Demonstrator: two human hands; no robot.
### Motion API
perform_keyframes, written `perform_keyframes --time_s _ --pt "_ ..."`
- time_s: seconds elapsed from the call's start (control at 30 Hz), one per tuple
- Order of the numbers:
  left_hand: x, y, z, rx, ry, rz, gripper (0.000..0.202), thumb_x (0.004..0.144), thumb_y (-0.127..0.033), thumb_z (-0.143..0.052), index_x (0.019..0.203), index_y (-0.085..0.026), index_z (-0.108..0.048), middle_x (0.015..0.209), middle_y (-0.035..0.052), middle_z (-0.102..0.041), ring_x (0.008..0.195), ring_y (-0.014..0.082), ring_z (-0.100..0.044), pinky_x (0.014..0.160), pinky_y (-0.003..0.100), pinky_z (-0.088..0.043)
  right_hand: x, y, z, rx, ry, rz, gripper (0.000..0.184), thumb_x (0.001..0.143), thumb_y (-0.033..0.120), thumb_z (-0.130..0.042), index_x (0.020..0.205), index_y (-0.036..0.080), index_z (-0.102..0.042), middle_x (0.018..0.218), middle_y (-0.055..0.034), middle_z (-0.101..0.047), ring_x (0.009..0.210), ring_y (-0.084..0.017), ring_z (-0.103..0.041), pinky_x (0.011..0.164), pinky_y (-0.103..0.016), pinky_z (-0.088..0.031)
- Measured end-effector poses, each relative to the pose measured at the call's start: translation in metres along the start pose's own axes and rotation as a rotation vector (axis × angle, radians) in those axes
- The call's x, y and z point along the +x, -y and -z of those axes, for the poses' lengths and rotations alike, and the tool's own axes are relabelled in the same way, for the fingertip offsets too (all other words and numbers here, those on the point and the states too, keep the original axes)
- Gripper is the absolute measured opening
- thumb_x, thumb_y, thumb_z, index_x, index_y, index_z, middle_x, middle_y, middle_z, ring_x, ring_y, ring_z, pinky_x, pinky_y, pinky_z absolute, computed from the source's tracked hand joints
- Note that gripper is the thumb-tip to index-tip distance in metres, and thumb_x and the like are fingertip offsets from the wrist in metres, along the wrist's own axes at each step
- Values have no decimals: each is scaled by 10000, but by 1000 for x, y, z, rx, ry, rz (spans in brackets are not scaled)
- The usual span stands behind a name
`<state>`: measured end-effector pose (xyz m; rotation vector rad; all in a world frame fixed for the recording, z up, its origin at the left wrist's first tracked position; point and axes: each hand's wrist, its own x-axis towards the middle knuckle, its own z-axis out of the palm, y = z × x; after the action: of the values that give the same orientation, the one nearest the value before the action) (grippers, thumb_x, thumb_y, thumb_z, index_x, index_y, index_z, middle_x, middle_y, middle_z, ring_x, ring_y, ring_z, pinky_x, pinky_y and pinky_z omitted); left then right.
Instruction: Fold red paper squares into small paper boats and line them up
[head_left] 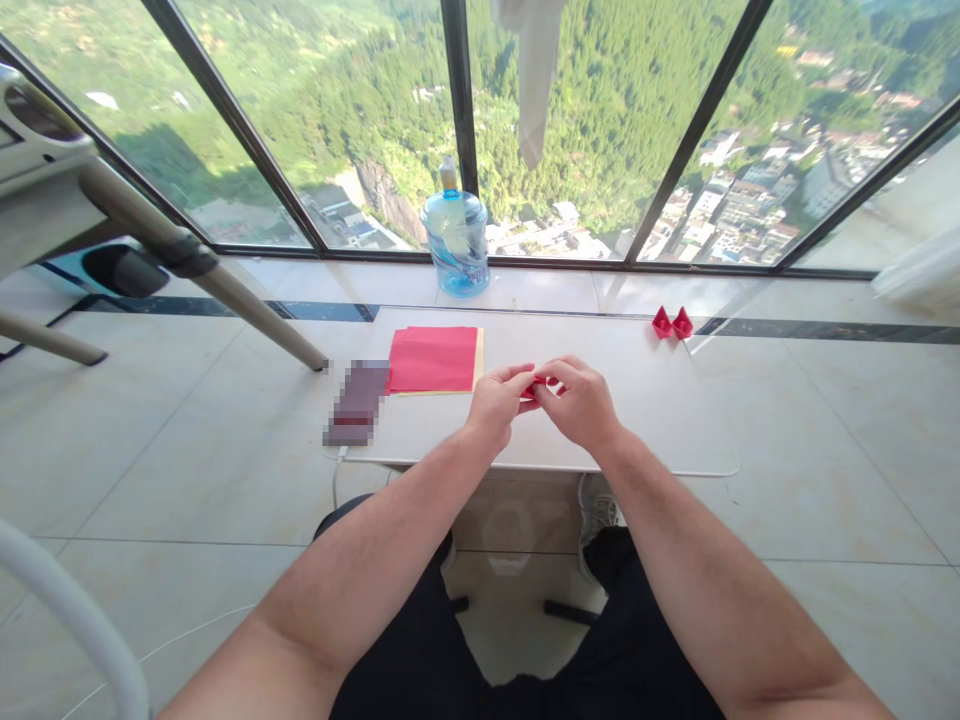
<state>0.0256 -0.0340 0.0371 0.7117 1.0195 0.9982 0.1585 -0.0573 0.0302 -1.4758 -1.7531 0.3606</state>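
Between my two hands is a small folded piece of red paper [534, 389], mostly covered by the fingers. My left hand [498, 402] pinches it from the left side. From the right, my right hand [580, 400] has thumb and fingertips closed on the same paper. Both hands are just above the front half of the low white table [615, 370]. To their left lies a stack of red paper sheets [433, 359], with a yellowish edge showing at its right side. Two small folded red paper shapes [672, 323] stand at the table's far right corner.
A phone-like device [356, 403], blurred out, lies at the table's left edge with a white cable [335, 480]. Beyond the table, a blue water jug [456, 240] stands by the window. A metal-legged frame [247, 305] rises at left.
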Motion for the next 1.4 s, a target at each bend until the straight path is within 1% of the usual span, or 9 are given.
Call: perform_keyframes --time_s 0.07,0.2,0.33,0.5,0.8,0.97,1.17,1.3,1.4 --pt "0 -1 0 -29 6 -10 244 697 -180 -757 924 -103 -708 791 74 -714 754 152 -675 787 346 -586 0 -3 -1 -4 -30 -34 103 839 243 -627 872 231 -723 916 -49 -696 771 -182 -648 709 -307 -518" --pt "1 -1 0 -61 -6 -13 172 693 -133 -747 853 -80 -714 812 98 -726 785 173 -705 852 368 -586 1 -7 -4 54 -85 -75 104 825 235 -629 867 225 -725 886 -42 -719 737 -174 -667 698 -300 -527" --pt "2 0 0 -77 -18 -29 217 672 -100 -743 888 -81 -725 829 97 -732 796 177 -709 903 400 -574 1 -8 -6 56 -151 -89 126 829 225 -608 859 216 -730 841 -31 -738 704 -168 -683 696 -297 -542" --pt "3 1 1 -48 -39 -47 211 696 -189 -780 862 -88 -697 811 90 -716 772 185 -703 868 435 -581 -1 -8 -9 26 -163 -35 127 830 232 -618 853 211 -741 859 -44 -752 694 -164 -688 685 -291 -545" --pt "2 -3 4 -69 -3 -31 322 696 -63 -679 1018 -76 -667 828 91 -728 776 173 -709 872 401 -576 -2 -9 -11 79 -169 -53 160 831 222 -602 882 212 -753 870 -47 -765 707 -176 -699 687 -297 -552" --pt "1 -4 2 23 -41 -21 382 672 -24 -629 1049 -89 -649 810 79 -726 719 174 -707 809 409 -589 -2 -8 -11 20 -153 -63 178 855 222 -559 884 204 -734 843 -46 -751 711 -176 -690 710 -294 -537" --pt "6 2 2 196 -45 -77 277 657 -2 -569 891 -106 -676 781 69 -717 694 169 -703 711 335 -582 -1 -5 -10 -68 -132 -69 205 890 251 -522 941 201 -714 939 -64 -748 754 -183 -687 715 -293 -512" --pt "11 6 4 171 -54 -123 234 648 -12 -578 841 -119 -656 739 49 -708 675 161 -695 721 344 -592 0 -4 -10 -120 -27 -189 275 917 335 -520 1066 183 -695 907 -86 -765 783 -227 -707 718 -328 -498" --pt "15 9 6 134 -68 -144 195 668 -51 -605 844 -131 -632 718 41 -700 657 162 -688 705 351 -593 2 -4 -10 -34 40 -271 278 902 322 -533 1079 181 -695 826 -68 -767 748 -218 -705 710 -321 -495"
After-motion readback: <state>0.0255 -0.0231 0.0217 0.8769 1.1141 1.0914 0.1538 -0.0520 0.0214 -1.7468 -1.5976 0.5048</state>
